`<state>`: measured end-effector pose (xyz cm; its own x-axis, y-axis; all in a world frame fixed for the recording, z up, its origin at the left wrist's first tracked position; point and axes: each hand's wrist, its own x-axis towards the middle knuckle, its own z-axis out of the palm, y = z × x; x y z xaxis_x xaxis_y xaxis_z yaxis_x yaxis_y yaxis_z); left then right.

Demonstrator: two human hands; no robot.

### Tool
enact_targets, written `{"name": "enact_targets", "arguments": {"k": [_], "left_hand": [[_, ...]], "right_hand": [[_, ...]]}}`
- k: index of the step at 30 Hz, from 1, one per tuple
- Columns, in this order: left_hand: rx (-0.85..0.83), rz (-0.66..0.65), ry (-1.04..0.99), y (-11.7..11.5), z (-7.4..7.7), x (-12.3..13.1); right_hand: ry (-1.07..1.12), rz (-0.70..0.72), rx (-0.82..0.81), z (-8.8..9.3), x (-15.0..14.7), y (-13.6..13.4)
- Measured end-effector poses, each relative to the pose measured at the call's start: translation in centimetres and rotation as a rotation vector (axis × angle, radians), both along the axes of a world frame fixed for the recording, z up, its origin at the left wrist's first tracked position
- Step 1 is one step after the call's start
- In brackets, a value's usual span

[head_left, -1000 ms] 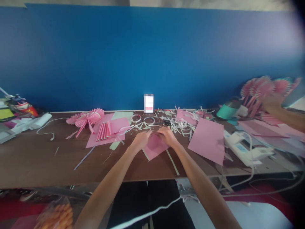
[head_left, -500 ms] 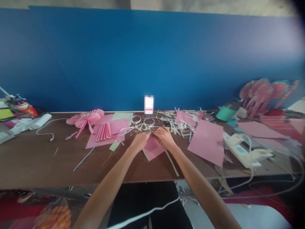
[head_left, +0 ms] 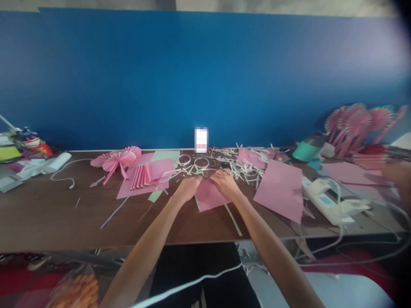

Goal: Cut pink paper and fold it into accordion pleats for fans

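A sheet of pink paper (head_left: 210, 197) lies on the table in front of me, with a thin pale strip along its left edge. My left hand (head_left: 189, 188) is closed at its far left edge, fingertips curled down. On the far right edge, my right hand (head_left: 223, 182) bends its fingers over the paper. The backs of both hands hide exactly how the fingertips grip. Just beyond my hands are two rolls of tape (head_left: 201, 163) and a tangle of paper strips (head_left: 247, 171).
Pleated pink fans (head_left: 118, 160) lie to the left, and more fans (head_left: 356, 122) stand at the right rear. Pink sheets (head_left: 279, 188) and a white power strip (head_left: 327, 203) with cables lie right. A phone (head_left: 201, 140) leans on the blue wall. Another person's blurred hand (head_left: 398, 175) shows far right.
My hands have moved slightly apart, and more of the pink paper shows between them, turned a little. A blurred hand of another person has appeared at the right edge.
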<state>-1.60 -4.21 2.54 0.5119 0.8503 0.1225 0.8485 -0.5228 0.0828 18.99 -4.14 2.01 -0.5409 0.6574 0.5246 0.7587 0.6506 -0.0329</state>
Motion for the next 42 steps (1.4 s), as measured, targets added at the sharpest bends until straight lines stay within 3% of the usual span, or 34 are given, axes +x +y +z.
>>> {"name": "enact_targets", "arguments": {"k": [7,17,25,36,42], "left_hand": [[0.099,-0.064,-0.063,-0.2,0.5,0.6],[-0.048,-0.05,-0.138,-0.4,0.7,0.4],[-0.003,-0.046,-0.248,-0.3,0.6,0.2],[-0.058,-0.057,-0.235,-0.4,0.8,0.3],[-0.039,-0.073,-0.259,-0.4,0.9,0.6]], "right_hand": [[0.01,-0.001,-0.012,0.2,0.4,0.0],[-0.034,0.074,-0.017,0.0,-0.3,0.2],[-0.009,-0.017,-0.004,-0.4,0.4,0.5],[-0.084,0.023,0.031,-0.2,-0.7,0.1],[-0.087,-0.04,0.014,-0.4,-0.2,0.4]]}}
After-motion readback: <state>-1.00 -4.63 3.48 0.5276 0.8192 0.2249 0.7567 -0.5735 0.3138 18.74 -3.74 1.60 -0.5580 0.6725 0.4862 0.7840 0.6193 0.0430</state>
